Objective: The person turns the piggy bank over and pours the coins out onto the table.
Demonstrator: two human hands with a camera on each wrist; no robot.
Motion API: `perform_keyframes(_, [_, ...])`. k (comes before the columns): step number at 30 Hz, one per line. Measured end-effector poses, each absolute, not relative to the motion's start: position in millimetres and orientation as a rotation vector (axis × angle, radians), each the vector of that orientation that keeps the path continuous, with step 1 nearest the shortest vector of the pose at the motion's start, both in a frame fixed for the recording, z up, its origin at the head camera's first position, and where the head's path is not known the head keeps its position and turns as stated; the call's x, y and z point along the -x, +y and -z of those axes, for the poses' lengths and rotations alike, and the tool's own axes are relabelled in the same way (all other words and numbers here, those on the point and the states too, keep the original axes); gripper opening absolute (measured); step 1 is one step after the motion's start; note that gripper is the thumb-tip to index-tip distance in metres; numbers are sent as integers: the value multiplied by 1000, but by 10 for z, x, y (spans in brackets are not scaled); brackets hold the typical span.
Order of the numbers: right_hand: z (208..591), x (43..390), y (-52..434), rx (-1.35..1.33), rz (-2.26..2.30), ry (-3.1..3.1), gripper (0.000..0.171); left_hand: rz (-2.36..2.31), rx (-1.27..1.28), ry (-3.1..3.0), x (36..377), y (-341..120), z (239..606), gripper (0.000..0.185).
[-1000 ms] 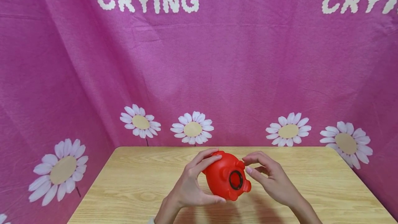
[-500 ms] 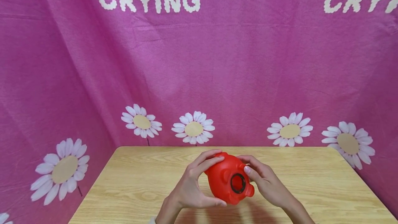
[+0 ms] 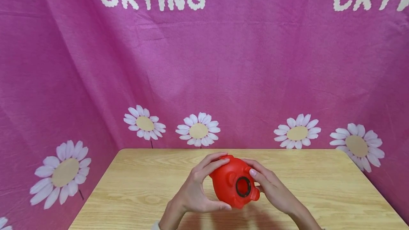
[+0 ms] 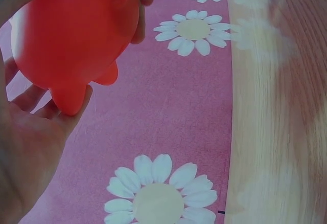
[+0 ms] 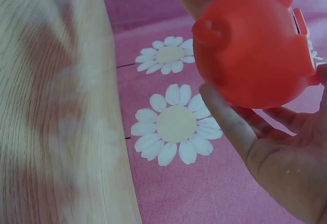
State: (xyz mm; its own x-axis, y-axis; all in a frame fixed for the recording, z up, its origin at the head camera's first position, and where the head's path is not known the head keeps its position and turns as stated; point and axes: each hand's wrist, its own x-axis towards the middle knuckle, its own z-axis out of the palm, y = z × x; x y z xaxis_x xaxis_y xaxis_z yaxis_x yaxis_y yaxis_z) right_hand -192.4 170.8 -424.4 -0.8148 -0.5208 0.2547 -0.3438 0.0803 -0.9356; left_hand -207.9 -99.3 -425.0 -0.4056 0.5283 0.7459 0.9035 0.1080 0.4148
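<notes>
A round red piggy bank [image 3: 223, 179] is held tilted above the table, its stubby legs and a round, dark-rimmed hole [image 3: 243, 186] turned toward the head camera. Red interior shows through that hole. My left hand [image 3: 195, 191] grips the bank from the left, fingers over its top and thumb underneath. On the other side my right hand [image 3: 275, 190] holds it with the thumb by a leg and the fingers behind, mostly hidden in the head view. The right wrist view shows those fingers [image 5: 230, 119] curled under the smooth red body.
A light wood table [image 3: 137, 187] lies below both hands, with their shadows on it. Pink cloth [image 3: 243, 66] printed with daisies and white lettering hangs behind the table and along its sides.
My right hand has come in from the right, where it was apart from the piggy bank, and now holds it. The bank has shifted slightly; the left hand's grip is the same.
</notes>
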Motion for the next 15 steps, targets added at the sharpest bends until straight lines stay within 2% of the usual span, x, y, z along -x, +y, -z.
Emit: perform_keyframes(15, [4197, 1878, 1660, 749, 2025, 2298, 44, 1204, 1240, -1977, 2117, -1008, 4260, 96])
